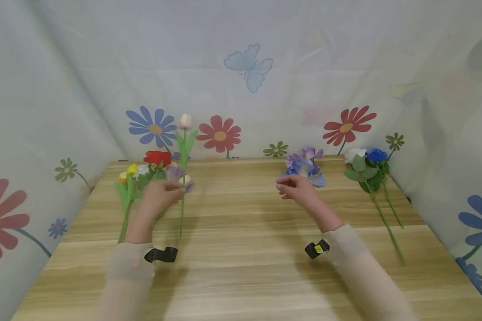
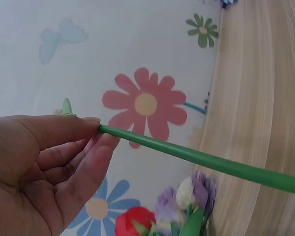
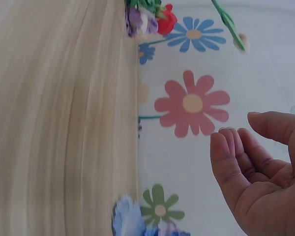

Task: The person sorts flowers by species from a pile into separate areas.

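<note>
Pink-tinged tulip (image 1: 184, 156) stands upright in the left hand (image 1: 160, 196), fingers (image 2: 88, 126) pinching its stem (image 2: 201, 157); the right hand (image 1: 299, 191) hovers, fingers loosely curled.

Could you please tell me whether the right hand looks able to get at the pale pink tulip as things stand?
Probably yes: the right hand appears to hold nothing, and nothing seems to stand between it and the pale pink tulip, though the left hand pinches its stem.

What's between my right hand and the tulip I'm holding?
In the head view: purple and white blooms beside the tulip's stem, then bare tabletop up to your right hand.
</note>
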A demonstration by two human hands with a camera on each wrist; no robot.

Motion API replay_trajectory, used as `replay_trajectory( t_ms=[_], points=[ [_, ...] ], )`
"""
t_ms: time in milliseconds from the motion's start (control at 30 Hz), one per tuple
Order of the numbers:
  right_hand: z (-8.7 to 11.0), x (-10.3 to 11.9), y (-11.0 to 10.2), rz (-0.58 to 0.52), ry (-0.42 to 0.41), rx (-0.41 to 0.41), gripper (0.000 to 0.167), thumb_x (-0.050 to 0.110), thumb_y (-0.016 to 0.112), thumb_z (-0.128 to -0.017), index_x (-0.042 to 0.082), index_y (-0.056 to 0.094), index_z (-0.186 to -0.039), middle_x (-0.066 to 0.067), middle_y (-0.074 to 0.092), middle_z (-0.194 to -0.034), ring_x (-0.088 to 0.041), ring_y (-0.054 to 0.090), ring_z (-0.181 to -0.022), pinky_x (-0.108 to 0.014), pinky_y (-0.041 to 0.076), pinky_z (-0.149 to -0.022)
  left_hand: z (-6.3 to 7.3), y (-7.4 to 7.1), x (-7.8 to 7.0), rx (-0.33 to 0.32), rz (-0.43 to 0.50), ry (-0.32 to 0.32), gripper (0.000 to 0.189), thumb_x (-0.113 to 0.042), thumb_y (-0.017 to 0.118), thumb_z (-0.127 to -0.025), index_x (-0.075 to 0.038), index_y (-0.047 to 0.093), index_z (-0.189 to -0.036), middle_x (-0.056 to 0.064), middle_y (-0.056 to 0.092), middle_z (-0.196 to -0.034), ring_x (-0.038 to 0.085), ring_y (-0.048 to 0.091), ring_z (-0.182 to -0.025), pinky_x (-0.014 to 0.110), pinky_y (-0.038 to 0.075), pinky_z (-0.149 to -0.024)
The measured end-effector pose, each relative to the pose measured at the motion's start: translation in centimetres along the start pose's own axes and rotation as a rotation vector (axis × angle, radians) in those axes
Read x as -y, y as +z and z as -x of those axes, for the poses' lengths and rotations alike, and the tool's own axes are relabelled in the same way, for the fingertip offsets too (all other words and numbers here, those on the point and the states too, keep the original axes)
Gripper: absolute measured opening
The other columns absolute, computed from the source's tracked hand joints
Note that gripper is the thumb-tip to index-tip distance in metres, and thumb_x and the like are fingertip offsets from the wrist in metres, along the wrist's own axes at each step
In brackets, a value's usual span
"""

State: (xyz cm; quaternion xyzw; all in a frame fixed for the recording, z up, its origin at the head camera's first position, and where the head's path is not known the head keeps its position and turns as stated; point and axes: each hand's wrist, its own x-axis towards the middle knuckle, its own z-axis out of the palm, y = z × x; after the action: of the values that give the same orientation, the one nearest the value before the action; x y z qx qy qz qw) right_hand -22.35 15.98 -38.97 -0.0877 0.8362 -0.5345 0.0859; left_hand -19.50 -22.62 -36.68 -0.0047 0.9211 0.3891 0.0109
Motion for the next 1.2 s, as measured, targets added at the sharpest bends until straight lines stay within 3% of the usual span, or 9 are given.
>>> replay_trajectory(
  t_ms=[200,333,467,700,933,1200],
  points=[
    [-0.6,0.6,3.2,-0.051,-0.030,0.048,0.035,0.016,0.059,-0.103,-0.008,0.061,-0.129,-0.022,0.068,-0.112,-0.037,0.066,-0.104,-0.048,0.061,-0.094,-0.9,2.0,-1.5,0.018,0.097,0.036,0.035,-0.017,0.063,-0.100,0.008,0.068,-0.124,0.028,0.073,-0.115,0.031,0.077,-0.092,0.041,0.064,-0.085],
    [-0.9,1.0,4.9,-0.090,-0.026,0.074,0.032,0.016,0.059,-0.103,-0.004,0.063,-0.127,-0.018,0.069,-0.109,-0.042,0.065,-0.106,-0.053,0.059,-0.097,-1.4,3.2,-2.4,0.016,0.148,0.058,0.035,-0.014,0.064,-0.099,0.009,0.067,-0.124,0.030,0.072,-0.117,0.031,0.077,-0.092,0.038,0.065,-0.085],
    [-1.2,1.4,6.2,-0.126,-0.027,0.078,0.032,0.016,0.061,-0.102,-0.004,0.064,-0.126,-0.023,0.069,-0.113,-0.043,0.065,-0.108,-0.053,0.059,-0.097,-1.8,4.4,-3.2,0.019,0.199,0.054,0.034,-0.013,0.065,-0.098,0.010,0.068,-0.123,0.031,0.072,-0.118,0.029,0.078,-0.092,0.037,0.065,-0.083],
    [-1.5,1.8,8.0,-0.160,-0.028,0.102,0.032,0.014,0.061,-0.101,-0.007,0.063,-0.126,-0.031,0.067,-0.121,-0.019,0.068,-0.094,-0.041,0.062,-0.092,-2.1,6.4,-4.1,0.035,0.274,0.022,0.034,-0.013,0.065,-0.099,0.009,0.067,-0.124,0.031,0.071,-0.121,0.033,0.077,-0.098,0.038,0.065,-0.086],
    [-1.8,1.9,9.3,-0.195,-0.033,0.145,0.034,0.011,0.062,-0.100,-0.011,0.061,-0.126,-0.034,0.066,-0.123,-0.016,0.068,-0.092,-0.035,0.063,-0.089,-2.4,8.3,-4.4,0.049,0.345,0.038,0.032,-0.011,0.066,-0.098,0.010,0.068,-0.122,0.031,0.071,-0.119,0.035,0.076,-0.098,0.038,0.065,-0.084],
    [-1.8,1.8,10.2,-0.213,-0.051,0.156,0.031,0.009,0.063,-0.098,-0.011,0.064,-0.122,-0.030,0.070,-0.117,-0.013,0.068,-0.088,-0.035,0.064,-0.087,-2.3,9.1,-5.3,0.064,0.326,0.041,0.034,-0.018,0.068,-0.097,0.004,0.070,-0.124,0.025,0.073,-0.123,0.036,0.077,-0.100,0.043,0.064,-0.089]
  ],
)
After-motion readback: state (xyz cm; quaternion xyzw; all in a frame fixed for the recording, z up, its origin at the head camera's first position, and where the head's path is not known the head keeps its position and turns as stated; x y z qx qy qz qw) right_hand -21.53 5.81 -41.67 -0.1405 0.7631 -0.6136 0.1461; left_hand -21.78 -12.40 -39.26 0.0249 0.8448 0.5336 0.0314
